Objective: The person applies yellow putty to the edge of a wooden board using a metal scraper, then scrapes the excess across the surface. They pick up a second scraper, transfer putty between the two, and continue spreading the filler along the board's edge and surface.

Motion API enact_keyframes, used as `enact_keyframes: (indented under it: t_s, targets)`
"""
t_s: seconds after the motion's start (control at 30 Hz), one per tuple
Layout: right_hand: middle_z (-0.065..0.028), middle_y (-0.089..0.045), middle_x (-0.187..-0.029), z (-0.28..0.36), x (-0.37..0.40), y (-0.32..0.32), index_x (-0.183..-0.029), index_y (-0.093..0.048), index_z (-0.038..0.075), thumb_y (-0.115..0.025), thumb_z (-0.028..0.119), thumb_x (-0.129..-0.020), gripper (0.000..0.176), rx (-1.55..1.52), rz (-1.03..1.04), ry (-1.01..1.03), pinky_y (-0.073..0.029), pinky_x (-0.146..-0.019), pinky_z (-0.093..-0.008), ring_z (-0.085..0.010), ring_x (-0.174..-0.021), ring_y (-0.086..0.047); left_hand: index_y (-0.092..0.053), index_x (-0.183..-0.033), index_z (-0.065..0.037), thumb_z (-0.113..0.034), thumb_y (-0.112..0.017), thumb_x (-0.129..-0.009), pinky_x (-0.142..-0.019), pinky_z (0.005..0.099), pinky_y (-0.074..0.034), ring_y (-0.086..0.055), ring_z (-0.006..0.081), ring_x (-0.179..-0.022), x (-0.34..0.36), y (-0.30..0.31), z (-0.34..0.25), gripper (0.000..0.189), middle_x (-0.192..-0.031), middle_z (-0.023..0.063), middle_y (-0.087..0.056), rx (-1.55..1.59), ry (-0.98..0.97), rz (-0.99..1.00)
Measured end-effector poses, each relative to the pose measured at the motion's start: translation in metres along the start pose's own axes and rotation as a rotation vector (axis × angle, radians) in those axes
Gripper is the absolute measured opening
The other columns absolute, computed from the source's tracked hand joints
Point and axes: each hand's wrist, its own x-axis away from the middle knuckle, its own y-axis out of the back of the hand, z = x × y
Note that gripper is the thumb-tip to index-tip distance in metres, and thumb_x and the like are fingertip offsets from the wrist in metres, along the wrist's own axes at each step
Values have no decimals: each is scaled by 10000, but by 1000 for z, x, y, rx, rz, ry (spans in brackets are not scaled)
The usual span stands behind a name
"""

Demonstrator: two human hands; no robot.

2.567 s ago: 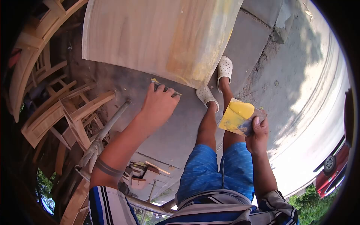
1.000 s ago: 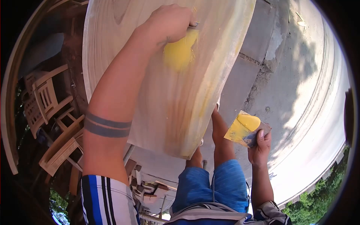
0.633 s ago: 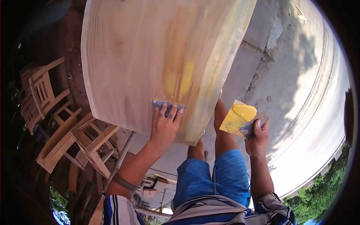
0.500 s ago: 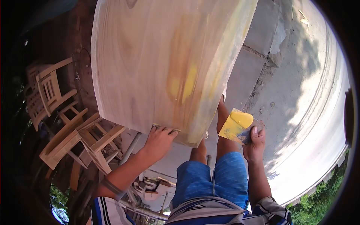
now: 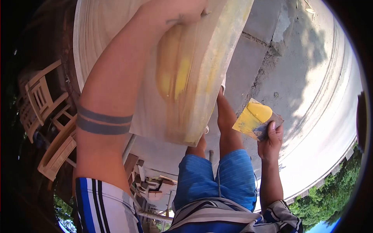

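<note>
My left hand (image 5: pixel 190 9) is at the top edge of the view, far along the large wooden panel (image 5: pixel 143 108). Its fingers are closed on a thin flat scraper (image 5: pixel 207 14), of which only a small corner shows. The arm crosses over the panel's left part and hides it. A yellow smeared patch (image 5: pixel 175 77) lies on the panel's surface below that hand. Off the panel's right side, my right hand (image 5: pixel 271 141) grips a small square putty board (image 5: pixel 244 123), thumb on top. A thick mound of yellow putty (image 5: pixel 261 112) sits on the board.
Wooden chairs (image 5: pixel 58 151) stand at the left. Beneath the panel, a metal support bar (image 5: pixel 129 148) shows, with wood offcuts (image 5: pixel 155 184) below it. Concrete paving (image 5: pixel 248 58) with a rough crack runs along the right, and greenery (image 5: pixel 330 194) is at lower right.
My left hand has moved from the panel's near edge up to its far part, with the arm now stretched over it. The putty board has shifted slightly right and up in view.
</note>
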Motion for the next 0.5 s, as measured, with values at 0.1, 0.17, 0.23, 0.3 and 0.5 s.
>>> enact_keyframes:
  t_s: [0.1, 0.17, 0.23, 0.3, 0.5]
  targets:
    - [-100, -535, -1171, 0, 3, -7, -1232, -385, 42, -428, 210, -971, 313, -30, -2, 20, -459, -913, -346, -182, -1079, -543, -671, -1052, -93, 86, -520, -673, -774, 392, -488, -600, 324, -881, 69, -70, -35, 446, -975, 141, -635, 94, 171, 104]
    - [-104, -533, -1174, -6, 1, -7, -1236, -379, 41, -415, 201, -975, 308, -34, 17, 49, -462, -911, -348, -186, -1080, -544, -677, -1029, -87, 51, -540, -705, -793, 384, -481, -591, 311, -912, 105, -89, -67, 378, -976, 134, -631, 99, 231, 266]
    - [-111, -531, -1177, -17, 6, -8, -1239, -374, 39, -412, 200, -976, 311, -39, 36, 60, -464, -913, -355, -191, -1080, -545, -669, -1035, -77, 5, -538, -744, -846, 406, -460, -584, 309, -956, 150, -128, -88, 330, -982, 126, -633, 159, 213, 218]
    - [-118, -529, -1178, -26, 13, -7, -1236, -373, 37, -410, 200, -976, 309, -36, 43, 53, -466, -915, -362, -196, -1079, -547, -652, -1063, -76, -37, -523, -777, -900, 439, -430, -578, 311, -995, 190, -168, -114, 316, -1020, 110, -633, 50, 210, 75]
    - [-131, -528, -1174, -73, 59, 5, -1210, -384, 28, -411, 200, -976, 292, -45, 21, 11, -465, -922, -377, -211, -1071, -553, -650, -1035, -78, -101, -546, -787, -873, 483, -424, -572, 312, -1015, 304, -233, -158, 270, -1026, 101, -629, 95, 185, 190]
